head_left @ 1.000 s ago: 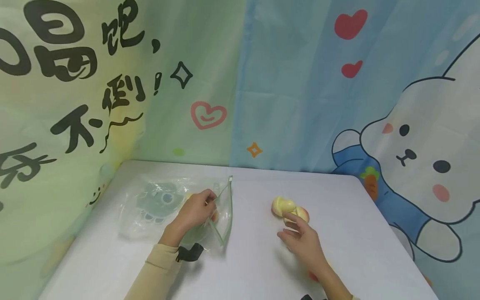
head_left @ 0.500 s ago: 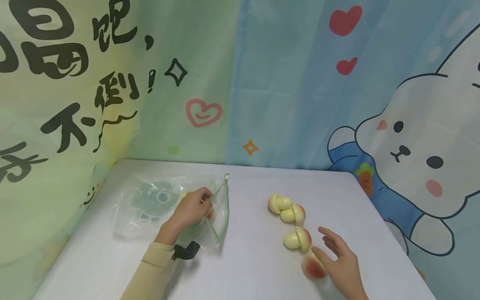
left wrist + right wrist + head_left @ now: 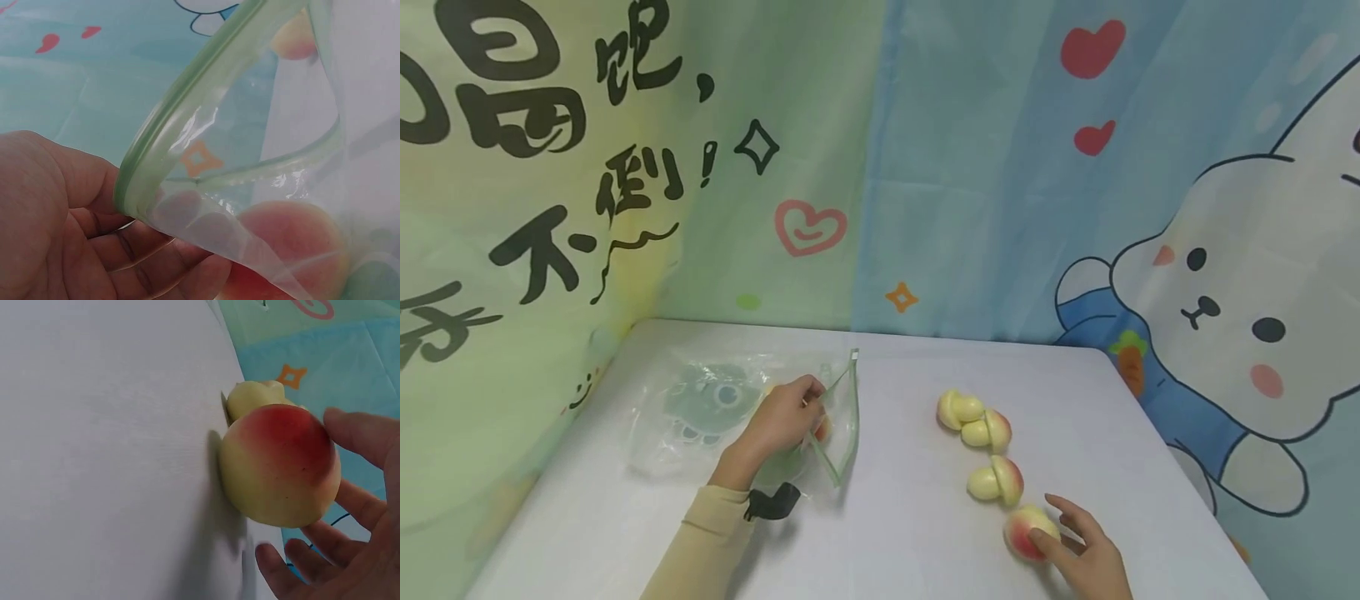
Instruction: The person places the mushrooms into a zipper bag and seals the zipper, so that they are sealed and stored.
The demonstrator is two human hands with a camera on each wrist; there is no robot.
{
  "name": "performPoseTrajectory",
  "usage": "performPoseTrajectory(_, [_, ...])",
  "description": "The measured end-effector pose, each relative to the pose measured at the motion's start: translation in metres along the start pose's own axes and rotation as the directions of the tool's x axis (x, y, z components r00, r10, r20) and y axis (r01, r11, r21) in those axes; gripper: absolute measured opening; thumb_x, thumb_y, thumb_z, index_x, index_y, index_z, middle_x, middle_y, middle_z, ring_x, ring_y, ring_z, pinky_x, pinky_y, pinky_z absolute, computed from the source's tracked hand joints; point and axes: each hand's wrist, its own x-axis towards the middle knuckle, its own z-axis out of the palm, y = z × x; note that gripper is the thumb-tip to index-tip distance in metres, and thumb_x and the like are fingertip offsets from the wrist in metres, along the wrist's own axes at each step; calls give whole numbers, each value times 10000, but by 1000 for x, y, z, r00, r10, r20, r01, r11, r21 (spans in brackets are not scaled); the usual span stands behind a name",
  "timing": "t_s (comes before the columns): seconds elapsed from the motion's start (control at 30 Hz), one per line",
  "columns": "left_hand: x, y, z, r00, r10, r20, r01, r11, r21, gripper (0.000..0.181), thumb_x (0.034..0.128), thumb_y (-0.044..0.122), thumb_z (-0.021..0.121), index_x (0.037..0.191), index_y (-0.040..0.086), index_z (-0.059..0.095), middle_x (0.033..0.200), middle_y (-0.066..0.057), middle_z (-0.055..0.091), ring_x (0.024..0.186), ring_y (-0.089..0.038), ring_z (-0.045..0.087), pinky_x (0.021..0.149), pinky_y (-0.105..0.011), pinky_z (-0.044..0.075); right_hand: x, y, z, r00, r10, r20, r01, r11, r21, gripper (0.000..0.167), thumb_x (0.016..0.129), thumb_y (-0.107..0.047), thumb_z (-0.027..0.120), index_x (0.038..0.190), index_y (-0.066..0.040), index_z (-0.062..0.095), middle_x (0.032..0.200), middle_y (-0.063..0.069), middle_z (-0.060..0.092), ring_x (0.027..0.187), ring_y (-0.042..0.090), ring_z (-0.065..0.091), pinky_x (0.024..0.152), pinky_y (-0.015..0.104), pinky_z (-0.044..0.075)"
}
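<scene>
My left hand (image 3: 786, 417) pinches the green zip edge of a clear zip bag (image 3: 655, 417), holding its mouth apart. Inside the bag, a red-and-yellow rounded piece (image 3: 300, 240) shows near the opening. At the table's right front, my right hand (image 3: 1088, 554) is at a peach-like, yellow piece with a red blush (image 3: 1028, 533). Its thumb touches the piece, while the other fingers extend loosely beside and behind it. Farther back lie several similar mushroom-shaped pieces: one close by (image 3: 996, 481), one behind it (image 3: 988, 429), and one farthest back (image 3: 958, 408).
A white-covered table (image 3: 895, 517) bears everything. Behind it hangs a printed cloth backdrop (image 3: 955, 183). A black strap-like device (image 3: 773, 502) sits at the left wrist, over a beige sleeve (image 3: 703, 542).
My right hand moved from the farther pieces toward the front right, reaching the front blushed piece with its thumb. The left hand stays on the bag. The head view shifted slightly.
</scene>
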Motion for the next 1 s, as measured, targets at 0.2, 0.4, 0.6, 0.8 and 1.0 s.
performPoseTrajectory(0.2, [-1,2,0,1000,17,-3,-17,1000,14,248,916,138,542,1130,55,636,855,9,654,653,-113,574,618,-304,479,-5,10,11,998,-55,-2,55,997,-55,843,722,-470,829,1416,-160,465,1457,99,443,1295,310,434,904,314,512])
performPoseTrajectory(0.4, [-2,3,-1,1000,14,-5,-14,1000,13,247,920,135,545,1132,46,635,867,-3,654,664,-118,574,629,-310,484,-6,5,17,997,-74,-19,73,996,-48,801,699,-367,870,1378,-155,503,1429,95,467,1232,290,486,826,231,517])
performPoseTrajectory(0.6, [-1,5,-3,1000,15,-3,-15,1000,8,252,926,132,543,1144,42,631,847,3,651,608,-120,564,601,-304,473,-8,-5,19,998,-61,-10,60,997,-54,797,684,-340,884,1356,-135,508,1417,120,480,1197,323,538,802,237,521])
performPoseTrajectory(0.8, [-1,6,-4,1000,23,-5,-23,1000,-3,247,929,133,538,1139,45,632,842,0,651,576,-126,558,573,-302,462,-10,-12,17,995,-104,0,104,992,-72,749,698,-287,880,1339,-128,526,1398,133,506,1187,341,555,779,233,525])
performPoseTrajectory(1.0, [-2,4,-3,1000,26,-6,-25,1000,12,218,936,139,562,1126,60,636,885,-11,664,673,-124,570,623,-305,481,-17,-25,23,985,-174,-15,174,984,34,697,681,-210,888,1299,-131,575,1317,101,574,1068,173,619,754,242,547])
